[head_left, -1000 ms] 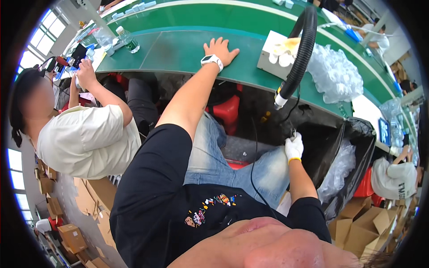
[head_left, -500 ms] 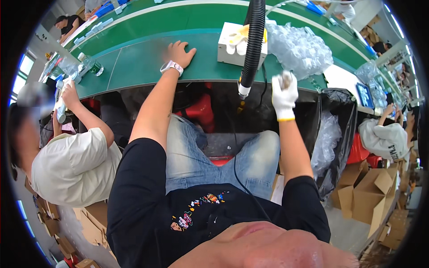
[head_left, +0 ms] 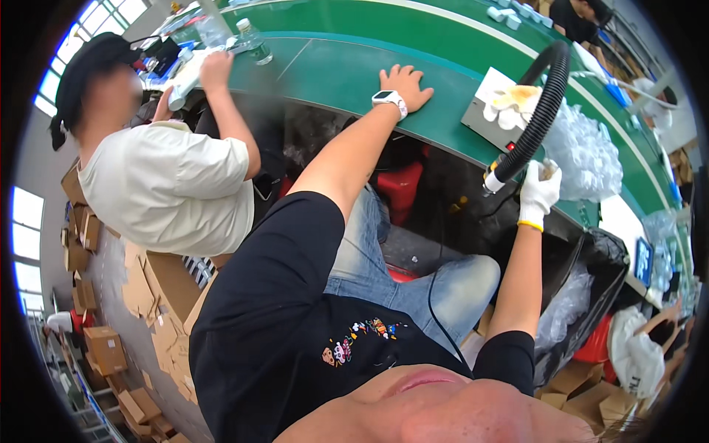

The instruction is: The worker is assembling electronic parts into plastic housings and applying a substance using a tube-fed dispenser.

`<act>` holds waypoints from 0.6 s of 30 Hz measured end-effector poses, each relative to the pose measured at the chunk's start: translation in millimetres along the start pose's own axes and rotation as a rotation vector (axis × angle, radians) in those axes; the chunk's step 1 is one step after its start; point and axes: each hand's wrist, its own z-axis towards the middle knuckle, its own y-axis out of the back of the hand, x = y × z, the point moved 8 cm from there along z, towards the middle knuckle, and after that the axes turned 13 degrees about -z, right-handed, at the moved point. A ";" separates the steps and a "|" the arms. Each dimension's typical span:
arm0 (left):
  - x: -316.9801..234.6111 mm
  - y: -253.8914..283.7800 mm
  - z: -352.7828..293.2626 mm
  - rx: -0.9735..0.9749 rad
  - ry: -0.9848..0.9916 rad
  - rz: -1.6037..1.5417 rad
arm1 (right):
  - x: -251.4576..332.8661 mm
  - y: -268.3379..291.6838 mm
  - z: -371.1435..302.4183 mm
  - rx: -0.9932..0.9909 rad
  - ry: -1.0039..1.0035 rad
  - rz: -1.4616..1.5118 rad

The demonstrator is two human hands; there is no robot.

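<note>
My left hand (head_left: 405, 88), bare with a white watch at the wrist, rests palm down on the green tabletop (head_left: 332, 74) with its fingers spread. At the table's front edge, my right hand (head_left: 540, 193) wears a white knit glove with a yellow cuff. Its fingers are curled around something small, mostly hidden, that I cannot make out. Just left of that hand hangs the nozzle of a black corrugated hose (head_left: 545, 122). A pale metal box (head_left: 484, 111) stands behind the hose, with a spare work glove (head_left: 511, 105) lying on top. A heap of clear plastic pieces (head_left: 587, 155) lies to the right.
To my left a person in a white shirt (head_left: 177, 184) handles a pale object, near a plastic bottle (head_left: 255, 46). A black bag (head_left: 602, 258) hangs off the table at right. A screen (head_left: 643, 262) lies beyond it. Cardboard boxes (head_left: 170, 288) cover the floor.
The view has swung to the left, so the table and hands appear farther right. My left hand stays flat on the table. My right hand remains closed near the hose.
</note>
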 end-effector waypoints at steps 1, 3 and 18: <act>2.1 0.1 -0.4 0.008 0.008 -0.010 | -1.8 -3.2 -0.2 0.011 -0.014 0.010; 6.6 -0.4 -1.6 0.024 0.027 -0.034 | -5.5 -9.0 -0.5 0.036 -0.040 0.027; 9.8 -2.3 0.9 0.028 0.038 -0.050 | -13.9 -17.2 0.3 0.095 -0.103 0.159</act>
